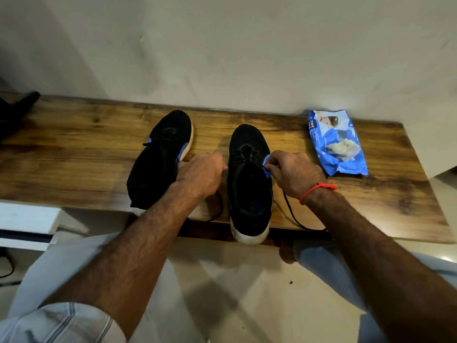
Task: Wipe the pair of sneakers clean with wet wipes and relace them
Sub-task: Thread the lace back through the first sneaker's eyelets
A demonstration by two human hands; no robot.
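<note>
Two black sneakers with white soles and blue trim stand on a wooden bench (74, 149), toes toward the wall. The left sneaker (160, 154) is laced. The right sneaker (248, 184) has its heel over the bench's front edge. My left hand (200, 174) sits between the two shoes with its fingers curled at the right shoe's left side; what they hold is hidden. My right hand (291, 173) pinches the black lace (289, 206) at the right shoe's right eyelets. The lace's loose end trails down to the bench edge.
A blue pack of wet wipes (337, 144) lies at the back right of the bench, a white wipe showing at its opening. A dark object (14, 112) sits at the bench's far left. A wall stands right behind the bench. My knees are below the front edge.
</note>
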